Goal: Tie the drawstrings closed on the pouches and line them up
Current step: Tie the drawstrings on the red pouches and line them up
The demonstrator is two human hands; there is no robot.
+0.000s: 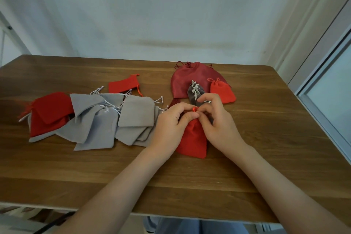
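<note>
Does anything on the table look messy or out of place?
The grey pouches at the left lie heaped, overlapping and askew, with cords loose. One red pouch lies tilted behind them. Nothing looks torn or spilled.

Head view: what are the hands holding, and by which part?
Left hand and right hand pinch the drawstring at the gathered neck of the red pouch.

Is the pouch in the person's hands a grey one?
No, the left hand and right hand pinch the drawstring of a red pouch.
</note>
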